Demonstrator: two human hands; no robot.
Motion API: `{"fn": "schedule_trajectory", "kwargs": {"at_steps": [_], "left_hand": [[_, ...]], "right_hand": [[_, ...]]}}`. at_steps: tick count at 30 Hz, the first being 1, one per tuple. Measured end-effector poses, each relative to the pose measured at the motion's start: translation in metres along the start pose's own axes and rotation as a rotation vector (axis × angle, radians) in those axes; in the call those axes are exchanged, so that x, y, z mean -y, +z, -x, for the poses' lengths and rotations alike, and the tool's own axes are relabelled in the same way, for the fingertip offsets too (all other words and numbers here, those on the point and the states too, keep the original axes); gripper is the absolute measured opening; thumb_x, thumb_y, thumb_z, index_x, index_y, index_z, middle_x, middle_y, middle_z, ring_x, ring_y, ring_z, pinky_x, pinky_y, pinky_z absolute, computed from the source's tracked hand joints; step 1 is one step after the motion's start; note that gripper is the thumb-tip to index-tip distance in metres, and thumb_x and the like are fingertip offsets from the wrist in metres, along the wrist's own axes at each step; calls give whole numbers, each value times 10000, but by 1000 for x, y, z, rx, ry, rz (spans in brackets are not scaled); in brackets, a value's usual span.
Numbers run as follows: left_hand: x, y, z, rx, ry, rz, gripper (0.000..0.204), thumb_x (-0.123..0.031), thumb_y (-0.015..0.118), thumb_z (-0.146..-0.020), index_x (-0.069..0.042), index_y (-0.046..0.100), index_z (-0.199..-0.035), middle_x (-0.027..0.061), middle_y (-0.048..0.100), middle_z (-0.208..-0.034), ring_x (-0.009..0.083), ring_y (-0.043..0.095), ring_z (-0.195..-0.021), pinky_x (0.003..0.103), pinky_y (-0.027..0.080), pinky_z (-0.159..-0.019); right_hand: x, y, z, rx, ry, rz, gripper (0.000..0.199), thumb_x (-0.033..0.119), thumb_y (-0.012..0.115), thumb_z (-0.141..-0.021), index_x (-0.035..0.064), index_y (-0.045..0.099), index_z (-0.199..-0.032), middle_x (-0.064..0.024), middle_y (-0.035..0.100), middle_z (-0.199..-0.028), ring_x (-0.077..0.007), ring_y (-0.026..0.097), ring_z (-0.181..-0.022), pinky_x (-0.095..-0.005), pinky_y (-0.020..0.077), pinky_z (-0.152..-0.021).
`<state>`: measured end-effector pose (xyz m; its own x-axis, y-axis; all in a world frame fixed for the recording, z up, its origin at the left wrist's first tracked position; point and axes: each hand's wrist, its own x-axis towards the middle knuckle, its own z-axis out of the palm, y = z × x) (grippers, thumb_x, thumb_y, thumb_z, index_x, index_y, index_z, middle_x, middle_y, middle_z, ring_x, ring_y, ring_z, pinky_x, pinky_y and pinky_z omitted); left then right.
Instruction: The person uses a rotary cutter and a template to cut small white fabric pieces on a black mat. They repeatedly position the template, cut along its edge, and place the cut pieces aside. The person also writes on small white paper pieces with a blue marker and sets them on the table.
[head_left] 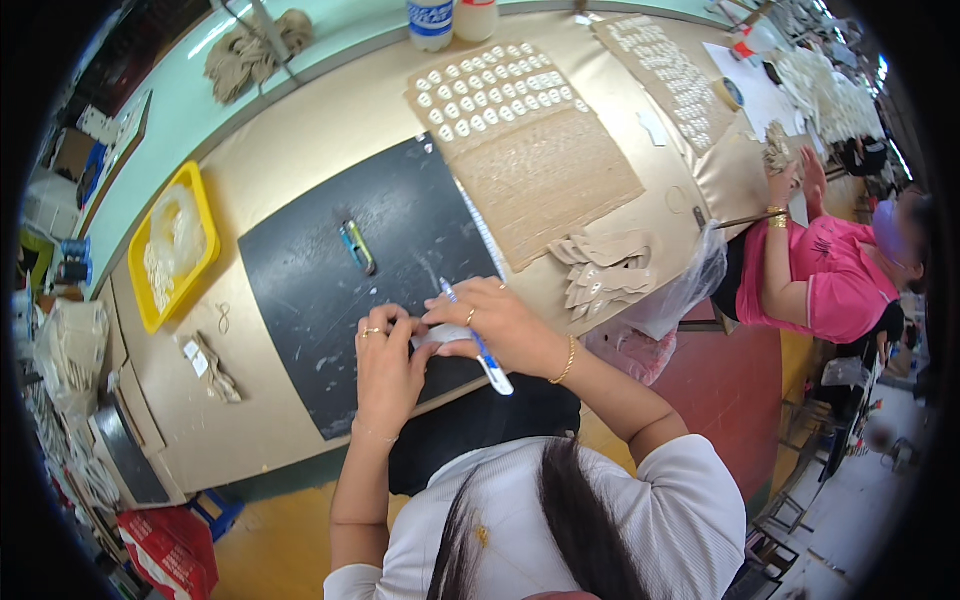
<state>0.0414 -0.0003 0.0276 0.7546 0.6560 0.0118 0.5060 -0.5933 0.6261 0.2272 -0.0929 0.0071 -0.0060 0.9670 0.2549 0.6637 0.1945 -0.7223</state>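
My right hand grips a blue and white pen and rests on a small white piece on the black mat. Beside it, my left hand presses its fingers down on the same white piece. A small green and blue utility knife lies on the mat farther from me, apart from both hands.
A cardboard sheet with rows of small white pieces lies past the mat, next to a pile of tan tags. A yellow tray with a clear bag sits left. A person in a pink shirt works at right.
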Motion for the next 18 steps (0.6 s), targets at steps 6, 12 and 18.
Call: {"fn": "schedule_trajectory", "kwargs": {"at_steps": [6,12,18], "left_hand": [[0,9,4,2,-16,24,283,-60,769,-799,-35,658,-1058,118,588,-999,324,547,-971,426,419,-886],[-9,8,14,-13,-45,-26,293,-86,776,-805,-32,654,-1066,144,566,-1092,334,527,-1030,440,413,-895],[-8,13,12,-36,-67,37,277,-47,807,-752,-28,645,-976,130,606,-942,330,552,-939,433,427,-889]], "right_hand": [[6,-5,-1,44,-71,170,388,262,732,-859,138,655,-1219,-69,658,-1085,-256,584,-1104,-385,443,-937],[13,-3,3,22,-82,251,323,177,652,-881,157,669,-1203,-32,663,-1066,-229,590,-1101,-362,445,-929],[18,-5,4,33,-47,227,286,128,639,-859,167,677,-1140,-16,642,-961,-221,605,-1047,-343,460,-889]]}}
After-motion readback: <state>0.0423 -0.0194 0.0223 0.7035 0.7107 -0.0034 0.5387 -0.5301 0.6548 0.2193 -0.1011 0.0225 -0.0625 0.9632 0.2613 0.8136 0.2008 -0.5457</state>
